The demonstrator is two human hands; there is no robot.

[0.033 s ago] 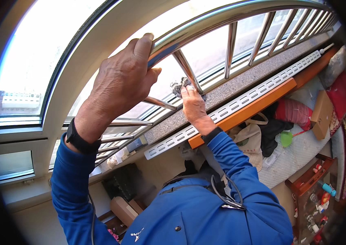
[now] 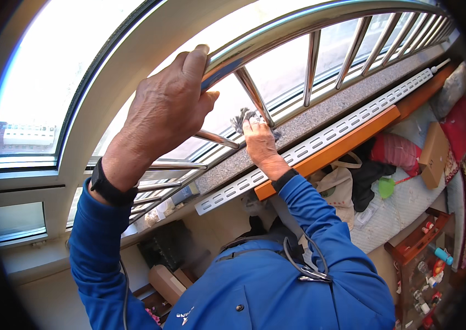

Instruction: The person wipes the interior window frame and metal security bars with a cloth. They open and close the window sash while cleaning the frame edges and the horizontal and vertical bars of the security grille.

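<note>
My left hand is wrapped round the shiny metal handrail of the window railing. My right hand reaches low, its fingers closed on a crumpled grey rag. That rag lies against the foot of an upright metal bar, just above the stone sill. Part of the rag is hidden behind the fingers, and a little of it shows past their right side.
A white slotted strip and an orange wooden board run along the sill. At the right is a bed with a beige bag, a cardboard box and a green fan-shaped thing. Beyond the railing are window panes.
The rag's loose end has shifted slightly and spread a little beside my right fingers. My left hand stays on the handrail.
</note>
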